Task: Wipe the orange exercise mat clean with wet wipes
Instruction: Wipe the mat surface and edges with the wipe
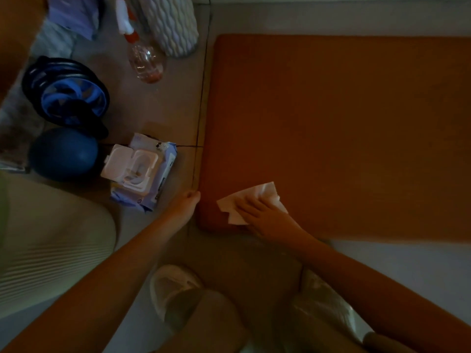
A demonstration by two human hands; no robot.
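Mat [344, 128] lies flat on the floor. My right hand [265, 212] presses a wet wipe [254, 197] open-palmed onto its near left corner, for scrubbing pressure. My left hand [187, 202] sits at the mat's edge, probably bracing; I cannot tell its finger curl.

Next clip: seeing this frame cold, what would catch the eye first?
The orange mat fills the right half of the view, and the right hand presses a white wipe flat near its near-left corner. Left of the mat lies the wet-wipes pack with its lid open; the left hand sits at the mat's edge.
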